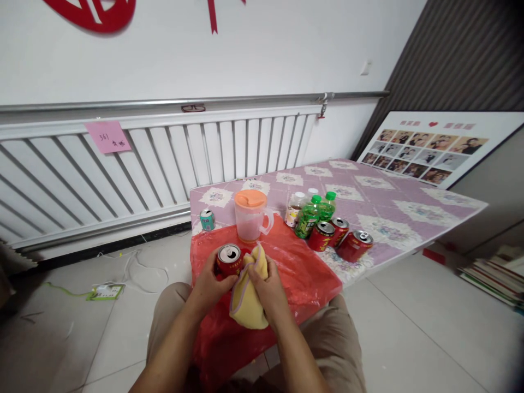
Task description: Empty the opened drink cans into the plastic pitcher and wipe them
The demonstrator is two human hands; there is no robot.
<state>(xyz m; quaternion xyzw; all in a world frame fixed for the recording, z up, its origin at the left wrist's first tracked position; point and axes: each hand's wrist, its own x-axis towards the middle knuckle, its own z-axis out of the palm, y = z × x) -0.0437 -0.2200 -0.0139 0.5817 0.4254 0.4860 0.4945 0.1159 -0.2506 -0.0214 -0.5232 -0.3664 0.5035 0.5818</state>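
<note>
My left hand (212, 284) wraps round a red drink can (229, 263) whose top is opened. Bunched in my right hand (268, 281) is a yellow cloth (248, 305) with a purple edge, held against or right beside the can's right side. Both hands are over a red plastic bag (305, 273) spread over the table's near end and hanging down at my knees. Just beyond the can stands a clear pitcher (248, 224) with an orange lid (251, 198). Whether the can's base rests on the bag is hidden.
Right of the pitcher stand several bottles, among them a green-capped bottle (308, 219). Near them are red cans (321, 236), one tilted (355, 246). A small teal can (207, 220) is at the left table edge. Behind runs a white radiator (164, 164).
</note>
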